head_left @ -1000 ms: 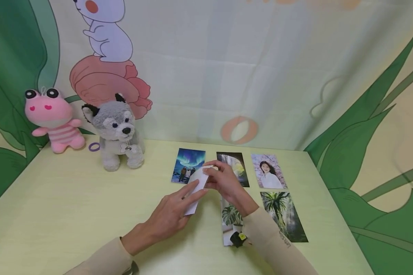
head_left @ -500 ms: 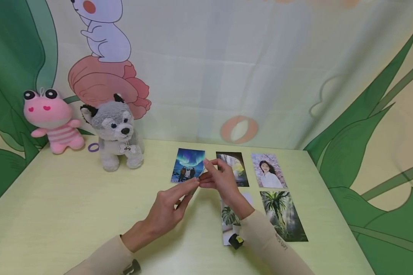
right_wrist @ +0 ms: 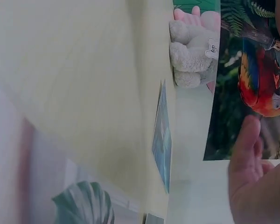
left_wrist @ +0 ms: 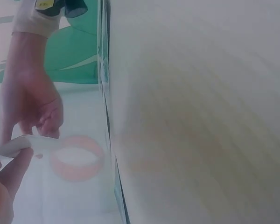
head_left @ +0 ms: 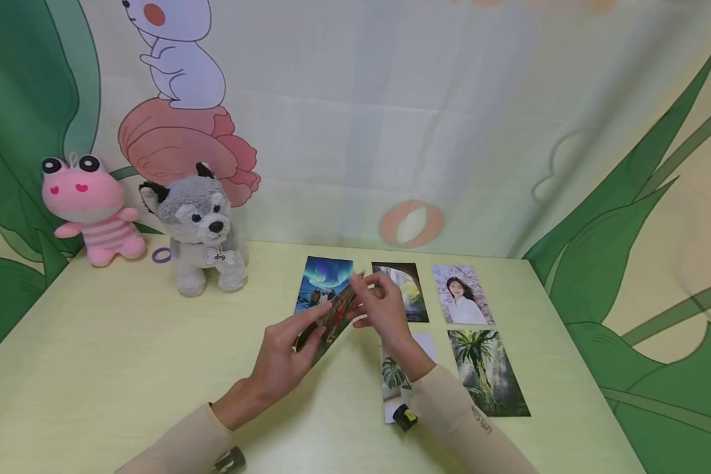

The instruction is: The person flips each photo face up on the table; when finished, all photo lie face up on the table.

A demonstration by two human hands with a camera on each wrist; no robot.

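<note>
A parrot photo [head_left: 334, 324] is held tilted above the table between both hands. Its picture of a red parrot on a branch shows large in the right wrist view, and its white back [left_wrist: 23, 143] in the left wrist view. My left hand [head_left: 278, 347] grips the lower left part between thumb and fingers. At the upper right end, my right hand [head_left: 385, 313] pinches the edge, thumb on the picture side. Behind the hands lie an aurora photo [head_left: 326, 273] and a photo with a sunlit arch [head_left: 411, 293], both partly covered.
On the right of the table [head_left: 154, 368] lie a portrait photo [head_left: 463, 296], a hanging-plant photo [head_left: 488, 372] and a potted-plant photo [head_left: 394, 382], partly under the right forearm. A husky plush [head_left: 198, 230], a pink frog plush [head_left: 97, 210] and a purple ring [head_left: 161, 255] are back left.
The held photo has turned from its white back, through edge-on, to its parrot side facing the head camera. Both hands have stayed near the same spot, fingers shifting on the photo.
</note>
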